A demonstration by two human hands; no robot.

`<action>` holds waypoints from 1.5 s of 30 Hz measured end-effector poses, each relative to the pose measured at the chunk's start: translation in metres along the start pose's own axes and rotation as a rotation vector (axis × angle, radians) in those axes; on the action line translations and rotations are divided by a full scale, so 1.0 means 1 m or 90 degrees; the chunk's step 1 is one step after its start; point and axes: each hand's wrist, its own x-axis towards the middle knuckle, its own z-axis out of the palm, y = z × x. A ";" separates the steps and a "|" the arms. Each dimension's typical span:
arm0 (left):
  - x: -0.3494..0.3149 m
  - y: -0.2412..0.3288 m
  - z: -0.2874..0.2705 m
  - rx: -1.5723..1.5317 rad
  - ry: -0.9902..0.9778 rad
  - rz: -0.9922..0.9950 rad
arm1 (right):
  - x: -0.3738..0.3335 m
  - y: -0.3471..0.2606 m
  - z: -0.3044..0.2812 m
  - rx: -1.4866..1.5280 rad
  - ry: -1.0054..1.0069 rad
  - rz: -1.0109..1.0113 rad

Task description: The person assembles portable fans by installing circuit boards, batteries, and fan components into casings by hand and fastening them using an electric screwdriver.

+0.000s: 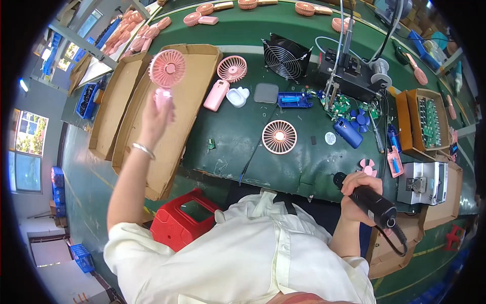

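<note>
"Fingers of the left hand (158, 121) are curled closed round the handle of a pink handheld fan (168, 68), left of the black square fan (287, 58)."

"And the right hand (357, 195)?"

"Wrapped firmly about a black corded tool (374, 205), right of the black square fan and nearer the wearer."

"Containers?"

"Two cardboard trays (185, 101) to its left, the held fan above them in view. To its right, past a black machine (347, 81), a cardboard box (403, 121) holds green circuit boards (430, 121). Far left, a blue bin (87, 101) of dark parts."

"Surface and room?"

"It stands on a green tabletop (228, 157); windows (28, 167) lie far to its left."

"Counts?"

"Two round pink grilles (279, 137), one left of it, one in front; rightward and nearer, one blue propeller (360, 121), one pink propeller (368, 167)."
</note>
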 end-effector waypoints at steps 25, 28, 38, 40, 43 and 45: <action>-0.167 0.124 0.230 -0.502 -0.386 -0.328 | 0.011 -0.065 0.055 -0.026 0.038 -0.077; -0.170 0.103 0.228 -0.874 -0.527 -0.358 | 0.007 -0.060 0.053 0.083 -0.005 -0.136; -0.176 0.100 0.237 -0.691 -0.491 -0.263 | 0.005 -0.053 0.065 0.097 -0.084 -0.108; -0.176 0.103 0.236 -0.651 -0.505 -0.264 | 0.003 -0.053 0.070 0.097 -0.034 -0.114; -0.178 0.107 0.235 -0.597 -0.487 -0.243 | 0.001 -0.051 0.069 0.082 -0.052 -0.119; -0.178 0.104 0.234 -0.570 -0.495 -0.222 | 0.003 -0.054 0.066 0.078 -0.093 -0.117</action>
